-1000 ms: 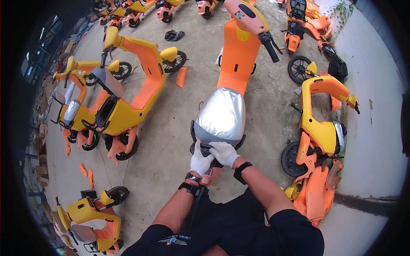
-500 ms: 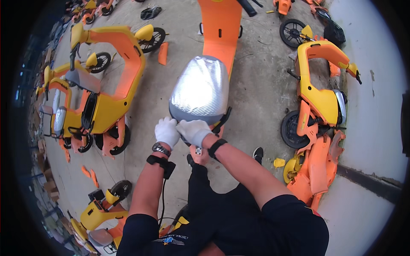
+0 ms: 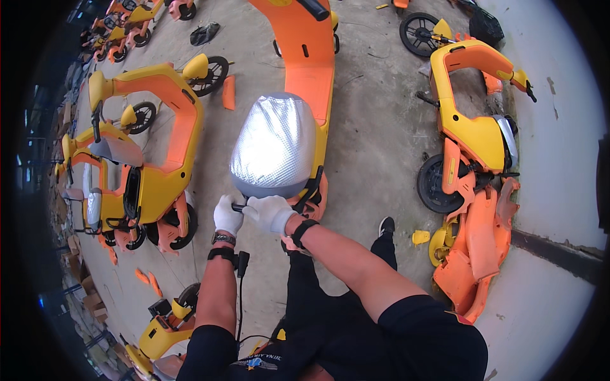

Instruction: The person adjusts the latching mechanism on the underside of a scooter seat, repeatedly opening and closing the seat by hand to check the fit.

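Note:
An orange scooter (image 3: 309, 76) stands in front of me, its seat (image 3: 272, 146) topped by a shiny silver cover with grey edges. Behind the seat, my left hand (image 3: 228, 214) in a white glove is closed around the black rear grab bar (image 3: 238, 207). Close beside it, my right hand (image 3: 270, 214), also gloved in white, is closed on the same bar. A short stretch of the bar shows between the two hands. The scooter's rear wheel is mostly hidden below my hands.
Yellow-and-orange scooters stand on the left (image 3: 159, 165) and right (image 3: 473, 127). Loose orange body panels (image 3: 476, 241) lie by the white wall (image 3: 559, 140). An orange piece (image 3: 229, 93) and a black bag (image 3: 204, 33) lie on the concrete floor. Another scooter (image 3: 159, 336) is at lower left.
The seat and both hands have shifted left and lower in the picture; the scooter's front has swung left. The bar now shows between my hands. The surrounding view has shifted too.

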`<state>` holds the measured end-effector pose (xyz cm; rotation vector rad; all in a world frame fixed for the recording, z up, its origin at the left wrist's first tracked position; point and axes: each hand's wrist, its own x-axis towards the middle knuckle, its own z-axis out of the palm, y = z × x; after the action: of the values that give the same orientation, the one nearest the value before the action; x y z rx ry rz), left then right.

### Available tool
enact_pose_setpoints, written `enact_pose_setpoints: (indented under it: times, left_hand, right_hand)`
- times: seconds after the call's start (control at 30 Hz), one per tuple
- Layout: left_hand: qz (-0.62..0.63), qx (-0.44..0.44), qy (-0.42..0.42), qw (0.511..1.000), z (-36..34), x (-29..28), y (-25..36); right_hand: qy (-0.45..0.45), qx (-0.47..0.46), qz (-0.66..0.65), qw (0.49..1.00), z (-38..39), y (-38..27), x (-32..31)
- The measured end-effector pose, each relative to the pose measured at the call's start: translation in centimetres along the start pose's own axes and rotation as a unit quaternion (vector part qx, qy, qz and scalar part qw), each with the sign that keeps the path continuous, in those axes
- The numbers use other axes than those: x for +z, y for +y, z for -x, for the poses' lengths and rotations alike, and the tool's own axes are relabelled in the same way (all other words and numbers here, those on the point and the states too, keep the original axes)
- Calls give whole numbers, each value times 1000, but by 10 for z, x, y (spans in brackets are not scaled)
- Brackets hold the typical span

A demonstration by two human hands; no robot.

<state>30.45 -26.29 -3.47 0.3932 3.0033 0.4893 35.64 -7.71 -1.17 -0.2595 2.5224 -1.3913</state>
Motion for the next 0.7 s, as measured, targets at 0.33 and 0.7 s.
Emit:
enact_pose_setpoints:
  times: [0.33,0.7]
  left_hand:
    - [110,-9,14,994,-9,6,24]
    - [331,-57,-200,921,29,-9,-116]
  right_hand:
    - [-1,22,56,998,0,4,-8]
    - [-133,305,324,886,-41,-37,-5]
